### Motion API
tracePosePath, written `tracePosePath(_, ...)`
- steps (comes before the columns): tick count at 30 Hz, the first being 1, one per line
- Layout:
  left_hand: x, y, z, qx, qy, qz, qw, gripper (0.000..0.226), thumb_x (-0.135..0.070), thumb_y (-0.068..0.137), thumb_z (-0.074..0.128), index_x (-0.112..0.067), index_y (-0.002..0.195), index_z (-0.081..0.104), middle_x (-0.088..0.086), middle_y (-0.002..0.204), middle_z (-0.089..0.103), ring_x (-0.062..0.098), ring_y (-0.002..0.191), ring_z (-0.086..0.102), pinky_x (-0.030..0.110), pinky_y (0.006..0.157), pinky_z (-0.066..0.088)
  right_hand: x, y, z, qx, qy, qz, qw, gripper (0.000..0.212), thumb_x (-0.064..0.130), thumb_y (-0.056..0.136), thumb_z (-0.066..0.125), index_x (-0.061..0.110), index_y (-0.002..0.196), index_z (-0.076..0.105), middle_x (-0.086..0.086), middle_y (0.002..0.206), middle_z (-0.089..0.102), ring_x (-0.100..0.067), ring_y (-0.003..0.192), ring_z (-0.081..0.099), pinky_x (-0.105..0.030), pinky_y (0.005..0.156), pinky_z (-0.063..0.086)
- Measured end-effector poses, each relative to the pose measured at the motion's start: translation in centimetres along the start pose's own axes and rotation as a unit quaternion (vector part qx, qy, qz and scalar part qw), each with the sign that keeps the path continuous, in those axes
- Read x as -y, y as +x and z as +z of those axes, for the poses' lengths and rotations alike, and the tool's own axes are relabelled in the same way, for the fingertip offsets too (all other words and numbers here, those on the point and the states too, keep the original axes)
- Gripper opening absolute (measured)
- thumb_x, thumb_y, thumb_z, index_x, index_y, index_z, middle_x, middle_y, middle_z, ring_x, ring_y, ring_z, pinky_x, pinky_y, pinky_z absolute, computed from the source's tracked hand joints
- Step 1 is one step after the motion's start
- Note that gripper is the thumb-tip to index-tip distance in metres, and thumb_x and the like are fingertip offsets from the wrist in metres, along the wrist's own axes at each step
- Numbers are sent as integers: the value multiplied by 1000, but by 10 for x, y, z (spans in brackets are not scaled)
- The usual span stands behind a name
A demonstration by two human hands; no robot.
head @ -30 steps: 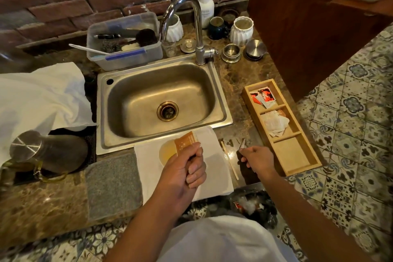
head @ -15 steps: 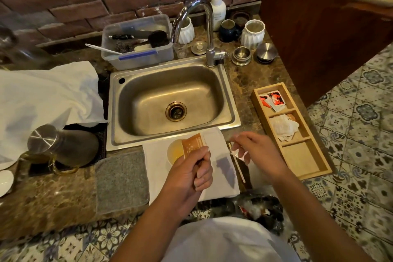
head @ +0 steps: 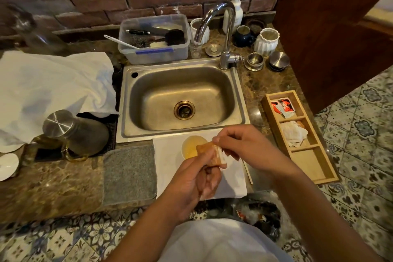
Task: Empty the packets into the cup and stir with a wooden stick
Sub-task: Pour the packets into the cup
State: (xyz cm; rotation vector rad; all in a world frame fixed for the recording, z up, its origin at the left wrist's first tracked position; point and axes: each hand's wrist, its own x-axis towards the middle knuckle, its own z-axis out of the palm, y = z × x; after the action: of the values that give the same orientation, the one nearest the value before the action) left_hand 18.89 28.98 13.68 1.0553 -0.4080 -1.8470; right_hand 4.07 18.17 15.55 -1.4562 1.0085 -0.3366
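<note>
A cup (head: 191, 146) of pale yellow liquid stands on a white cloth (head: 168, 161) in front of the sink. My left hand (head: 198, 178) grips an orange-brown packet (head: 207, 148) just over the cup's right rim. My right hand (head: 244, 144) pinches a small white packet (head: 221, 155) that touches the brown one. A wooden stick (head: 247, 171) lies on the counter at the cloth's right edge, partly under my right wrist. More packets, red (head: 282, 107) and white (head: 294, 134), lie in the wooden tray (head: 319, 168).
A steel sink (head: 182, 100) with a tap (head: 225, 27) lies behind the cup. A grey mat (head: 129, 174) sits left of the cloth, a lidded glass jug (head: 72, 132) farther left. A bin bag (head: 259, 215) hangs below the counter edge. Cups and jars crowd the back.
My right hand picked up a small white packet from beside the stick and brought it left to the brown packet in my left hand. The camera moved closer.
</note>
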Motion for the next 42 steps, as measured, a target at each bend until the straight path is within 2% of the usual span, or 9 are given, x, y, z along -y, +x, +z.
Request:
tracePosePath(5, -9, -4, -20, -74, 126, 42, 988, 41, -50, 89, 62, -9, 86, 65, 4, 53, 38, 11, 45, 27, 22, 47, 27, 9, 5, -5, 92, -27, 3, 995, 19, 21, 98, 65, 7, 92, 77, 5, 67, 65, -7, 58, 51, -24, 55, 39)
tracePosePath(11, -15, -5, -32, -44, 170, 47, 983, 39, -47, 83, 69, -8, 84, 68, 4, 52, 43, 11, 45, 32, 24, 50, 26, 17, 14, -7, 140, -58, -5, 988, 17, 18, 97, 67, 11, 86, 77, 9, 66, 65, -2, 56, 52, -22, 55, 40)
tracePosePath(15, -17, -4, -40, -28, 175, 63, 982, 39, -43, 87, 67, -5, 94, 73, 0, 47, 36, 12, 43, 23, 28, 49, 19, 17, 17, -9, 182, -39, 9, 982, 17, 18, 96, 68, 7, 85, 76, 5, 64, 64, -18, 56, 48, -29, 51, 39)
tracePosePath(18, -17, -3, -44, -20, 182, 67, 981, 40, -42, 86, 69, -4, 92, 74, -4, 42, 40, 10, 40, 25, 24, 47, 23, 19, 21, -8, 194, -46, 8, 980, 22, 20, 97, 68, 1, 89, 74, 5, 63, 62, -18, 54, 47, -28, 50, 38)
tracePosePath(24, -21, -1, -40, -74, 144, 100, 982, 23, -30, 87, 65, -10, 79, 75, 2, 44, 48, 5, 37, 34, 13, 42, 31, 15, 18, -2, 111, -12, -19, 994, 24, 26, 100, 61, 7, 101, 76, -10, 74, 64, -19, 60, 53, -31, 50, 42)
tracePosePath(27, -22, 3, -38, -107, 115, 125, 980, 24, -28, 86, 63, -5, 81, 68, 8, 50, 55, 6, 36, 35, 15, 40, 29, 5, 6, 2, 74, 35, -15, 997, 17, 23, 99, 64, 14, 109, 73, -7, 79, 70, -17, 61, 58, -28, 46, 45)
tracePosePath(31, -17, 8, -38, -147, 131, 143, 970, 22, -26, 91, 61, -6, 83, 66, 17, 64, 68, 13, 35, 43, 19, 37, 33, -13, -2, 19, 0, 76, 27, 997, 5, 17, 93, 72, 13, 96, 73, -5, 70, 70, -12, 52, 55, -28, 43, 42)
tracePosePath(35, -15, 10, -32, -142, 157, 142, 967, 25, -27, 94, 59, -4, 86, 65, 17, 63, 66, 14, 37, 43, 20, 40, 35, -19, -5, 25, -54, 66, 6, 996, 13, 13, 94, 70, 11, 82, 71, 0, 61, 65, -7, 46, 50, -22, 43, 41)
tracePosePath(42, -22, 7, -32, -121, 236, 138, 954, 31, -27, 90, 63, 3, 85, 67, 14, 54, 55, 9, 38, 38, 16, 42, 34, -21, -5, 21, -61, 79, -12, 995, 12, 11, 94, 69, 2, 87, 72, 1, 59, 60, -5, 47, 48, -16, 45, 40)
